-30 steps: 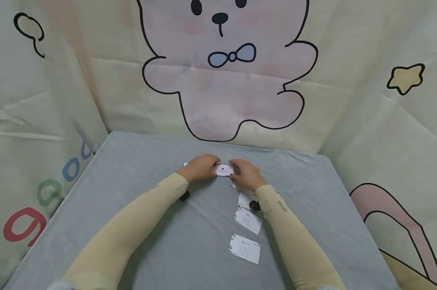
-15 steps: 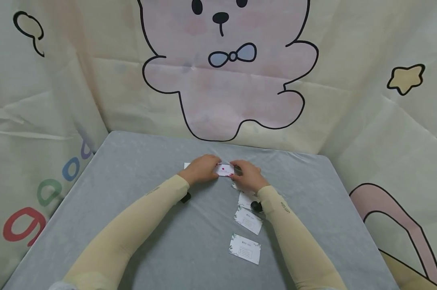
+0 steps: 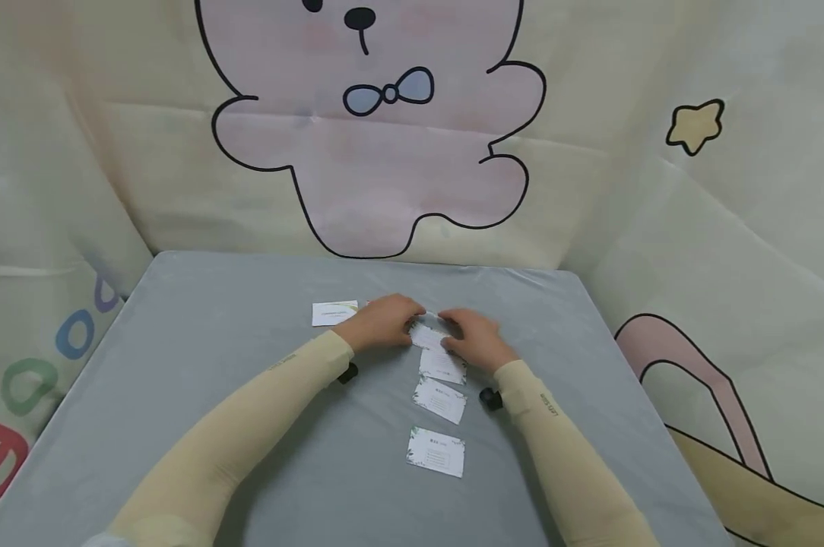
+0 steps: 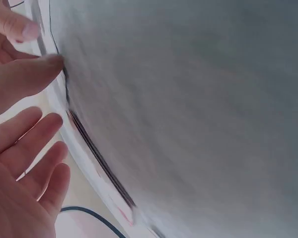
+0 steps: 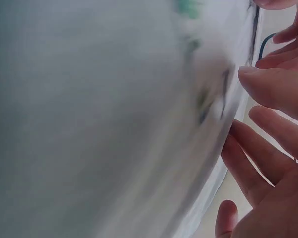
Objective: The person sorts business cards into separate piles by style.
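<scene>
In the head view my left hand [image 3: 382,323] and right hand [image 3: 479,339] face each other near the back of the table, thumbs and fingers spread. Between them lies a white card [image 3: 426,335] with green leaf print, at the far end of a column of similar cards. The left wrist view shows the left thumb [image 4: 49,64] at a dark thin edge, its other fingers [image 4: 44,131] loosely extended. In the right wrist view the right thumb [image 5: 256,79] points toward a blurred leaf-printed card [image 5: 213,29], the fingers relaxed apart.
Further cards run toward me: one overlapped card [image 3: 443,367], a tilted card [image 3: 439,399] and a separate near card [image 3: 435,452]. A white card with a yellowish corner [image 3: 334,313] lies left of my left hand. Grey cloth [image 3: 282,463] covers the table; printed curtains [image 3: 385,175] surround it.
The head view has turned right. Both hands have left the pink-dotted card and shifted right relative to the cards, now flanking the far end of the leaf-printed column.
</scene>
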Demonstrator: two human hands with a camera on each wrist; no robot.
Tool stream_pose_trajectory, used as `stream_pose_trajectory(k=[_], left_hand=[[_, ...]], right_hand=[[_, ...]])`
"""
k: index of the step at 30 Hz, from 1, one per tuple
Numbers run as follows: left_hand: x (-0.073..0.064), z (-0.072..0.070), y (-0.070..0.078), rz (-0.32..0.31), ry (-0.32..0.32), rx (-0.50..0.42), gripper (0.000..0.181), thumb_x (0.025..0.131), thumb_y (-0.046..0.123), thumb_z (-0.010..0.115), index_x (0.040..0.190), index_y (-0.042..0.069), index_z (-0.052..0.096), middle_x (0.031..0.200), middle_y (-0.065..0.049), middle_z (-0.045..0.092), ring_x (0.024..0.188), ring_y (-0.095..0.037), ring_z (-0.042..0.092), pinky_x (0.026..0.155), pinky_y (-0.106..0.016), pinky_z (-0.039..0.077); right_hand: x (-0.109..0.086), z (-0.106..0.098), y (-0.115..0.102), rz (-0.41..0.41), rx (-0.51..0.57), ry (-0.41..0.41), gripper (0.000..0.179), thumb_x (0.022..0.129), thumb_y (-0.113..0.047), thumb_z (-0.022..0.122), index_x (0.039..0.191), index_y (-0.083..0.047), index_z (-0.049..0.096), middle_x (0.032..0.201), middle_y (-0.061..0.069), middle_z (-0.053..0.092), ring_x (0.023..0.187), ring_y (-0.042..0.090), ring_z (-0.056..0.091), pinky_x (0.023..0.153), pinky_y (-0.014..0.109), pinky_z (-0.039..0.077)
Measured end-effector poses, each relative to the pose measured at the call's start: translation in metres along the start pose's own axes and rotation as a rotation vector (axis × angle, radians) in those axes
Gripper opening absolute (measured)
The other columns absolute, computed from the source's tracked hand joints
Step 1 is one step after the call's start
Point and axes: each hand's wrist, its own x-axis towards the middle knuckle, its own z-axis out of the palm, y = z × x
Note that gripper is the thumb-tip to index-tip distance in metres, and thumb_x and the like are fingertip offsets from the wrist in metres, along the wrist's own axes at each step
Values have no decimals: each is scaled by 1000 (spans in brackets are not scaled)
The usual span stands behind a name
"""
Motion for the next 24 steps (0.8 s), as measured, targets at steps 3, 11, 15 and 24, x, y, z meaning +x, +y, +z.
stream_pose_trajectory(k=[3,11,15,24], left_hand=[[4,-2,2,12,-26,21,55,95,18,82,147,8,66,141,-8,71,135,-26,64,118,-45,49],[17,-3,11,29,-81,31,42,93,17,83,133,11,73,118,-6,74,108,-23,63,95,-48,57],[17,-2,11,17,-74,26,46,95,20,82,139,10,70,125,-7,74,118,-25,66,102,-50,57],[16,-1,10,0,-67,-3,55,96,24,83,146,9,66,132,-7,73,125,-25,66,112,-47,52]], right_hand=[[-8,-1,1,0,0,1,55,102,-30,74,154,-18,60,156,9,62,150,35,53,115,68,34],[-24,-5,5,28,20,10,51,102,-28,74,151,-16,62,155,9,63,150,33,54,113,65,35],[-24,-5,4,44,39,2,55,101,-31,77,152,-18,61,156,7,62,150,31,53,109,60,34],[-25,-6,0,32,47,28,58,97,-31,82,151,-18,63,155,7,64,149,32,54,105,58,31]])
